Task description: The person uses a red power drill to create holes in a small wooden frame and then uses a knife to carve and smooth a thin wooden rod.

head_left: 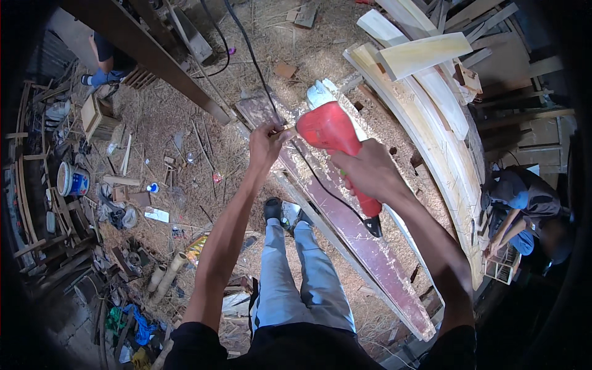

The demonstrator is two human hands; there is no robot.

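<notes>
Hands meet mid-frame: our right hand (370, 169) grips the red tool (336, 139) by its handle, steadying it, while our left hand (266, 143) pinches something at its front, above the plank (364, 246).

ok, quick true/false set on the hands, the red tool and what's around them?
1. The right hand grips the red power tool. True.
2. The left hand rests on the plank. False: it is raised at the tool's front end, fingers pinched there.
3. The tool's black cord hangs across the reddish plank. True.
4. The floor is bare concrete. False: sawdust and shavings cover it.
5. Another person crouches at the right by the curved pale boards. True.
6. The blue-and-white bucket stands on the right. False: it is at the left.
</notes>
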